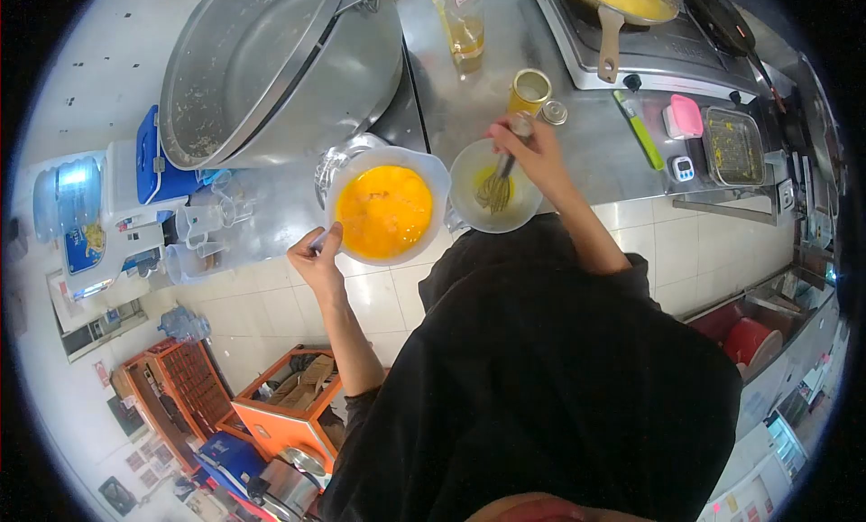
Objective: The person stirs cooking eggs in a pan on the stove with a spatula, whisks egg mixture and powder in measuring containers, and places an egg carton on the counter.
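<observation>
My left hand (317, 256) is closed on the handle of a white bowl (437, 184) that holds bright orange-yellow egg mixture (383, 212). Close beside it, at the counter's front edge, stands a second white bowl (466, 170) with a little yellowish liquid at the bottom. My right hand (526, 143) grips a whisk (494, 190) by the top of its handle, and the wires rest inside this second bowl. Just behind my right hand are an open yellow can (530, 87) and a small round metal lid (554, 113).
A very large metal pot (361, 80) fills the back left. An oil pouch (465, 35) stands behind. At the right are a stove (586, 66) with a pan (610, 39), a green-handled tool (639, 129), a pink-lidded box (683, 117), a timer (683, 168) and a wire-racked tray (735, 147).
</observation>
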Motion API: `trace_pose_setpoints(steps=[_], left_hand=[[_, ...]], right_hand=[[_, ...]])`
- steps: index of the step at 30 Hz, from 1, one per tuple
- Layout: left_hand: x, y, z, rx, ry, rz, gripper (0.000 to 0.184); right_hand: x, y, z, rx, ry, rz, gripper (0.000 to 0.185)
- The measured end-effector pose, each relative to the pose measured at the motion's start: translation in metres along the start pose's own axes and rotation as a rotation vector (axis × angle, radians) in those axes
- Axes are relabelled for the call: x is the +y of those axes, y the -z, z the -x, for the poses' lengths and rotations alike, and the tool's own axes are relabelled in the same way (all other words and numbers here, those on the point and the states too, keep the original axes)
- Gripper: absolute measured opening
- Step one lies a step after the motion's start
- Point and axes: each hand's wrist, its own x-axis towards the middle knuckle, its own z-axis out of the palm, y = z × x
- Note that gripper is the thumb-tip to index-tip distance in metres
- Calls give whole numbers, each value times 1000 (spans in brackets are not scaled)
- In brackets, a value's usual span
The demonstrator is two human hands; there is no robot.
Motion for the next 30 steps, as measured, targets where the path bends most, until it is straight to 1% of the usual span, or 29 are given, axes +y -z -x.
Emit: trace_pose_setpoints(steps=[1,2,3,4,5,6,7,8,10,11,13,15,19,21,28,30], left_hand=[[4,-3,1,-4,3,-4,26],[10,-7,2,-16,-15,-16,34],[16,-10,4,-30,-29,-29,42],[23,-12,5,-36,-18,-34,42],[31,-15,5,-77,-52,-100,42],[37,-19,4,-120,-90,-164,42],[40,-24,2,-128,-88,-163,42],[42,-28,1,-137,-112,-225,43],[50,-36,-1,-154,-144,-292,44],[55,-40,-2,-162,-151,-346,44],[58,-44,-6,-186,-171,-408,45],[55,-44,-13,-238,-275,-552,44],[64,-52,-15,-262,-326,-617,42],[72,-56,-13,-249,-410,-682,40],[82,-67,-9,-291,-410,-768,38],[84,-70,-9,-316,-424,-834,38]], right_hand=[[-2,8,11,-12,-49,-151,22],[2,16,23,-10,-56,-152,22],[7,23,37,33,0,-229,19],[11,28,47,78,55,-306,19],[14,29,52,86,45,-305,19],[16,30,55,114,136,-367,25],[18,33,57,142,232,-427,32],[20,35,60,150,231,-426,32],[23,39,63,98,326,-538,29],[18,39,62,111,330,-543,29],[3,35,62,35,364,-432,29],[0,28,63,29,348,-409,29],[2,25,63,-38,323,-355,28],[3,26,65,-37,322,-333,28],[-3,27,62,-49,349,-275,25],[-4,29,65,-65,332,-259,25]])
